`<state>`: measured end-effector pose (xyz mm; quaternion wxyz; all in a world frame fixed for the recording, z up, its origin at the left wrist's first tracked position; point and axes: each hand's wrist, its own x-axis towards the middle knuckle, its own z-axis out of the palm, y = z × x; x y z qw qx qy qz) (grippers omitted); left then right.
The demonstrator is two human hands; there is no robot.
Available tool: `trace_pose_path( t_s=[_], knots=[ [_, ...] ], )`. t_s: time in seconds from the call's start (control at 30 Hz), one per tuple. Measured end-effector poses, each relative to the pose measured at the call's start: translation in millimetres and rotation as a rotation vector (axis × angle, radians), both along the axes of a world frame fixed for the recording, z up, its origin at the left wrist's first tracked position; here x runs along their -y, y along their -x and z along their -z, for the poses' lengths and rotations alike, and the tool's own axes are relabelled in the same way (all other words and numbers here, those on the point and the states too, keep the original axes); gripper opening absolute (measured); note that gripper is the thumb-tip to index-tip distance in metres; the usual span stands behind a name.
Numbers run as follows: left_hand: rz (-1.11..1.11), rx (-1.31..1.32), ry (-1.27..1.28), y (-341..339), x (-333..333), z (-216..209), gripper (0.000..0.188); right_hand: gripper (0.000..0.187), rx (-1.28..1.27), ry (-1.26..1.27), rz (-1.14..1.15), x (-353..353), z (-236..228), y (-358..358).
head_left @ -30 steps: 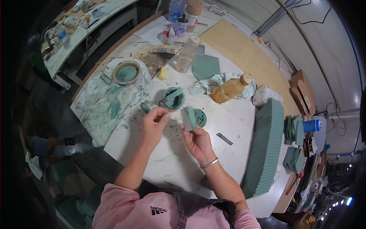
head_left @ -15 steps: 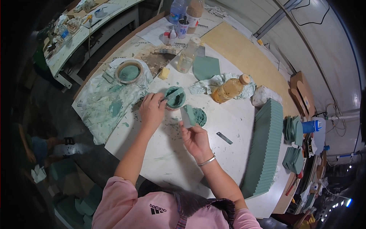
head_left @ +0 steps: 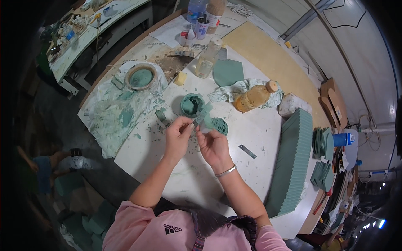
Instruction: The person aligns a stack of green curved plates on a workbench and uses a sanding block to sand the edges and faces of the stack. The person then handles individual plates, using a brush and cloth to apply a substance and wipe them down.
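At the centre of the frame, the left hand (head_left: 178,136) has its thumb and fingertips pinched around a thin blade (head_left: 197,121), whose outline is partly blurred. Just right of it, the right hand (head_left: 214,146) holds a small pale plate (head_left: 204,126) by its lower edge between thumb and fingers, probably so the green putty (head_left: 208,120) on its upper part stays off the skin. Both grips are closed, with no wide gap between the fingertips, and the blade and plate come very near each other; I cannot tell whether they touch

The plate is held above the table (head_left: 184,175), close to a cup (head_left: 184,109) of putty and a smaller round heap of putty (head_left: 220,124), presumably to keep the supply within short reach. A loose metal strip (head_left: 247,151) lies right of centre, apart from both hands, and a yellow sponge (head_left: 180,78) sits above the cup, perhaps kept there for wiping
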<state>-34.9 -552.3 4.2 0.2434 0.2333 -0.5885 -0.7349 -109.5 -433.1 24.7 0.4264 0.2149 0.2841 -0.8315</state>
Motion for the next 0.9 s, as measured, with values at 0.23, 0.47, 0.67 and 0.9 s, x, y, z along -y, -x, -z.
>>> trace_pose_path(
  t_s=[0.23, 0.47, 0.67, 0.9],
  knots=[
    [-0.056, 0.057, 0.045, 15.3, 8.0, 16.6, 0.006, 0.031, -0.013, -0.052, -0.025, -2.2, -0.1, 0.0],
    [-0.129, 0.090, 0.218, 32.4, 41.0, 38.3, 0.009, 0.031, -0.020, 0.037, -0.057, -9.5, 2.0, -2.6],
    [-0.034, 0.248, 0.381, 28.7, 60.5, 23.7, 0.011, 0.030, -0.063, 0.088, -0.094, -19.0, 5.3, -5.4],
    [0.267, 0.094, -0.041, -10.8, 17.5, -10.0, 0.021, 0.028, -0.204, 0.190, -0.103, -39.5, -4.3, -22.3]
  ],
)
